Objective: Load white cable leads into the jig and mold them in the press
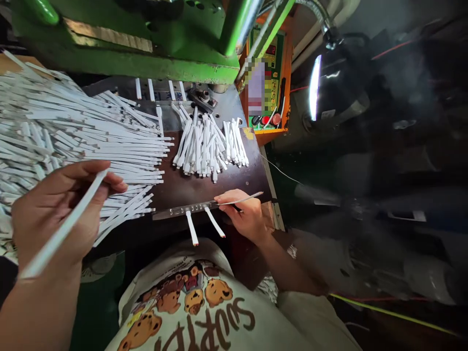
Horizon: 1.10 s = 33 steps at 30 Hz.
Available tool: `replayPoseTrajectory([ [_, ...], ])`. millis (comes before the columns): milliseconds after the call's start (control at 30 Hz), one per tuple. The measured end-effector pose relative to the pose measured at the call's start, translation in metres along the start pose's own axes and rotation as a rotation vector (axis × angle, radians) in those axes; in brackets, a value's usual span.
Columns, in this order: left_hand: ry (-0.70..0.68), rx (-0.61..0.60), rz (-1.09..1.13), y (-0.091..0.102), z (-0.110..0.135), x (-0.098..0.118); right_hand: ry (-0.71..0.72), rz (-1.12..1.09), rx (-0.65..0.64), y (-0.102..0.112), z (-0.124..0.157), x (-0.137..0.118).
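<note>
My left hand (60,209), over the left side of the table, pinches a short flat white cable (69,226) that slants across the palm. At the table's front edge my right hand (243,214) holds another flat white cable (241,199) between thumb and fingers. Its inner end meets the right part of a slotted metal bar (175,211); whether it sits in a slot is hidden by the fingers. Two white cables stick out of the bar toward me, one near its middle (192,228) and one further right (215,223).
A large heap of white cables (73,126) covers the table's left side. Smaller bundles (201,144) lie at the back middle. Behind stands a green machine (146,63), with an orange control box (287,97) and a lit lamp (315,87) to the right.
</note>
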<state>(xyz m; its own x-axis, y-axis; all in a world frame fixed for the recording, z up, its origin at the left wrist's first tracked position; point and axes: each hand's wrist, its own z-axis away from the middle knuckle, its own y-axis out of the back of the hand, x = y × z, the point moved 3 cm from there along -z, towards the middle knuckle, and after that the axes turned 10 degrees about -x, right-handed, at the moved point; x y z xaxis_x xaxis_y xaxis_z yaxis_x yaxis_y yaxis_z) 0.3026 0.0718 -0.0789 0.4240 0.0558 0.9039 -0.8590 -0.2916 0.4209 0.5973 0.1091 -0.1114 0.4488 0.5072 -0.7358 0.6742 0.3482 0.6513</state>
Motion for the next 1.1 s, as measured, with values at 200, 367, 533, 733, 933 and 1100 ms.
replayPoseTrajectory([
  [200, -0.359, -0.157, -0.275, -0.031, 0.034, -0.001, 0.185, 0.118, 0.045, -0.009, 0.004, -0.005],
  [367, -0.546, -0.343, -0.407, -0.056, 0.048, -0.006, 0.182, 0.168, -0.028, -0.008, 0.002, -0.006],
  [533, -0.68, -0.373, -0.547, -0.056, 0.05, -0.003, 0.203, 0.15, -0.062, -0.009, -0.001, -0.002],
  [733, -0.757, -0.318, -0.571, -0.058, 0.047, -0.002, 0.272, 0.159, -0.024, -0.011, -0.003, 0.0],
  [933, -0.735, -0.327, -0.62, -0.059, 0.047, 0.006, 0.285, 0.169, -0.438, 0.017, -0.035, -0.003],
  [1100, -0.791, -0.671, -0.752, -0.037, -0.019, 0.004, 0.2, 0.414, -0.368, 0.05, -0.155, 0.014],
])
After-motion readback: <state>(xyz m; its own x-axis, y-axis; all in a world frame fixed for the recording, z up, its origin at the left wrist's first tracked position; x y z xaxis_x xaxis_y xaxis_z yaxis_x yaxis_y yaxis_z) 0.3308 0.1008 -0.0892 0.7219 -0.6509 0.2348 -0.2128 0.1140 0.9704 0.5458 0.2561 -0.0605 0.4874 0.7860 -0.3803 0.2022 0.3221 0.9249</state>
